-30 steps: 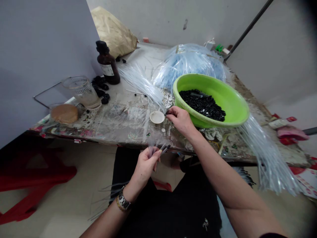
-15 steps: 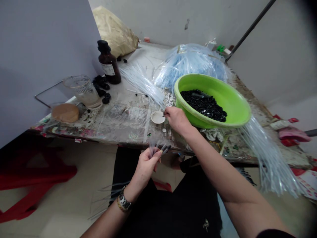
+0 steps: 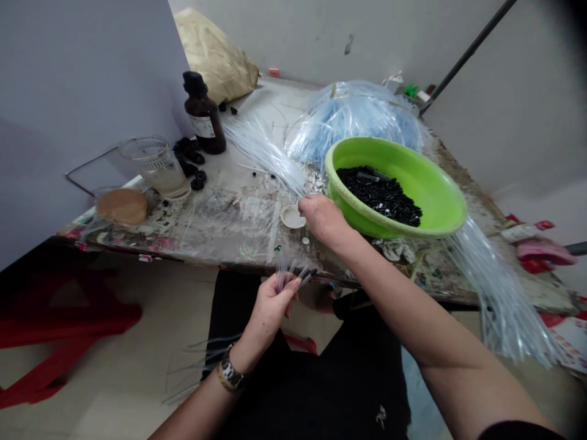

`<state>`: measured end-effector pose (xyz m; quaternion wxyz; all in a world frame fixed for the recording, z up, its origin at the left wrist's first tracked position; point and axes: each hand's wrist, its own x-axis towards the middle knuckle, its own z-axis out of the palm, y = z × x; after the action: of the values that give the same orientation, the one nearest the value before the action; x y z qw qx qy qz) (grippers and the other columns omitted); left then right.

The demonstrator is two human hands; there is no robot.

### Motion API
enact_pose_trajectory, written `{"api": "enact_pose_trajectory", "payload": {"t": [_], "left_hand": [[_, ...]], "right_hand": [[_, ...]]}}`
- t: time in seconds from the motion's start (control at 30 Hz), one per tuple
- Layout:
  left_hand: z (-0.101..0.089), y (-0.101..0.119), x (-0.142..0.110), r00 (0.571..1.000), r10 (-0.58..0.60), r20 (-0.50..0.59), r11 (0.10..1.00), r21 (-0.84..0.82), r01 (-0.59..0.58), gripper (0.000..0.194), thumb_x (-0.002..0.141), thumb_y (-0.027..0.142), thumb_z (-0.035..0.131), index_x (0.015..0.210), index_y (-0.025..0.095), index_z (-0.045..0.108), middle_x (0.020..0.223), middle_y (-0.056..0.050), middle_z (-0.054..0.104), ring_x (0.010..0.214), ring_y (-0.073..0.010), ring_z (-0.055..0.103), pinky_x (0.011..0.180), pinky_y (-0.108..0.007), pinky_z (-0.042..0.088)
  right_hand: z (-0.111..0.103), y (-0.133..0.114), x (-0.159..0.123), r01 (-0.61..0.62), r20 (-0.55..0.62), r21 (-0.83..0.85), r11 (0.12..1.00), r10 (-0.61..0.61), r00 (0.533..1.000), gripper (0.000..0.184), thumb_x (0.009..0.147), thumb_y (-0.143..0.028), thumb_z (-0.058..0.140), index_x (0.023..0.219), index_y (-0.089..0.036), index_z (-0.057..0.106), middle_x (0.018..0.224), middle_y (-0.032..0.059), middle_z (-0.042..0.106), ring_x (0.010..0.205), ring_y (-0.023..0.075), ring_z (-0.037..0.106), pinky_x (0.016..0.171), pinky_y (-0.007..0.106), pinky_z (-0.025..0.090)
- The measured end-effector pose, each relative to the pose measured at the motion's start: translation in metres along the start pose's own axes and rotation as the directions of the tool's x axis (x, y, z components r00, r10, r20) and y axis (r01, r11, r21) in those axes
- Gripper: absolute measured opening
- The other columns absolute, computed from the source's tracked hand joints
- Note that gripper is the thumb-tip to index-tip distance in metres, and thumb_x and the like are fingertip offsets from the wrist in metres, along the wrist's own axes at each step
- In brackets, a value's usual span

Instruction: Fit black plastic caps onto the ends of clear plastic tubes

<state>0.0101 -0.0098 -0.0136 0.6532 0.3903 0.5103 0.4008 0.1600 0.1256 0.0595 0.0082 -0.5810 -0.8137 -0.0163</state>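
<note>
clear slender tubes (image 3: 280, 273) in left hand (image 3: 274, 300); round white dish (image 3: 293, 217) near right.

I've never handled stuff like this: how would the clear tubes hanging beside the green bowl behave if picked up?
The tubes would probably sag, since they droop over the edge of the table. Their glossy surfaces look slippery, and the loosely fanned ends could splay apart or tangle.
</note>
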Motion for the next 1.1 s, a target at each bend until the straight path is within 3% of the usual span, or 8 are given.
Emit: {"api": "enact_pose_trajectory", "payload": {"t": [0.2,0.43,0.67,0.8,0.93,1.03,1.1], "left_hand": [[-0.001,0.001,-0.001,1.000,0.005,0.003,1.000,-0.007,-0.005,0.028,0.077,0.042,0.067,0.072,0.015,0.058,0.052,0.005,0.052,0.037,-0.0048,0.038,0.038,-0.017,0.028],[-0.002,-0.002,0.000,1.000,0.004,0.000,1.000,-0.019,-0.004,0.030,0.077,0.043,0.067,0.073,0.015,0.058,0.054,0.004,0.054,0.036,-0.0048,0.039,0.036,-0.017,0.028],[-0.002,0.000,-0.002,1.000,0.003,-0.005,1.000,-0.008,-0.003,0.029,0.077,0.042,0.067,0.072,0.015,0.058,0.054,0.004,0.053,0.037,-0.0051,0.039,0.037,-0.018,0.028],[-0.002,0.002,-0.002,1.000,0.012,-0.028,1.000,-0.004,-0.012,0.030,0.076,0.043,0.067,0.070,0.015,0.058,0.052,0.005,0.052,0.037,-0.0048,0.037,0.038,-0.018,0.028],[-0.003,0.004,0.000,0.999,0.034,-0.018,0.999,0.008,-0.033,0.027,0.078,0.041,0.066,0.074,0.015,0.059,0.053,0.005,0.052,0.037,-0.0045,0.037,0.039,-0.018,0.028],[-0.004,0.006,0.001,0.999,0.030,-0.021,1.000,-0.004,-0.030,0.026,0.079,0.040,0.066,0.074,0.015,0.058,0.054,0.005,0.053,0.037,-0.0042,0.037,0.039,-0.018,0.027],[-0.003,0.008,0.001,0.999,0.028,-0.022,1.000,0.001,-0.028,0.026,0.078,0.039,0.066,0.074,0.015,0.057,0.054,0.005,0.053,0.037,-0.0041,0.036,0.039,-0.018,0.026]], "right_hand": [[-0.008,-0.011,0.001,0.040,0.039,-0.032,0.999,-0.038,0.998,0.026,0.089,-0.005,0.046,0.095,-0.010,0.071,0.096,0.0174,0.070,0.091,0.0248,0.063,0.070,0.029,0.045],[-0.002,-0.014,0.007,0.062,0.054,-0.069,0.996,-0.058,0.997,0.026,0.087,-0.005,0.047,0.091,-0.007,0.073,0.094,0.0192,0.069,0.089,0.0270,0.063,0.068,0.031,0.045],[0.002,-0.006,0.008,0.083,0.021,-0.012,0.996,-0.083,0.996,0.022,0.087,-0.011,0.052,0.089,-0.011,0.074,0.092,0.0151,0.069,0.086,0.0244,0.063,0.066,0.029,0.043],[0.000,0.003,0.004,0.066,-0.060,0.158,0.985,-0.057,0.997,0.021,0.087,-0.015,0.053,0.086,-0.015,0.074,0.091,0.0097,0.068,0.082,0.0196,0.061,0.069,0.028,0.042],[-0.007,0.008,-0.006,0.079,-0.221,0.342,0.936,-0.002,0.975,0.018,0.086,-0.015,0.055,0.081,-0.016,0.072,0.087,0.0061,0.065,0.080,0.0174,0.058,0.073,0.027,0.042],[-0.010,0.006,-0.016,0.117,-0.322,0.351,0.929,0.002,0.947,0.017,0.087,-0.015,0.054,0.081,-0.016,0.070,0.088,0.0060,0.064,0.084,0.0182,0.058,0.076,0.027,0.042],[-0.010,0.003,-0.023,0.116,-0.281,0.288,0.951,-0.032,0.959,0.018,0.088,-0.015,0.053,0.080,-0.016,0.069,0.086,0.0067,0.063,0.085,0.0193,0.057,0.074,0.028,0.041]]}}
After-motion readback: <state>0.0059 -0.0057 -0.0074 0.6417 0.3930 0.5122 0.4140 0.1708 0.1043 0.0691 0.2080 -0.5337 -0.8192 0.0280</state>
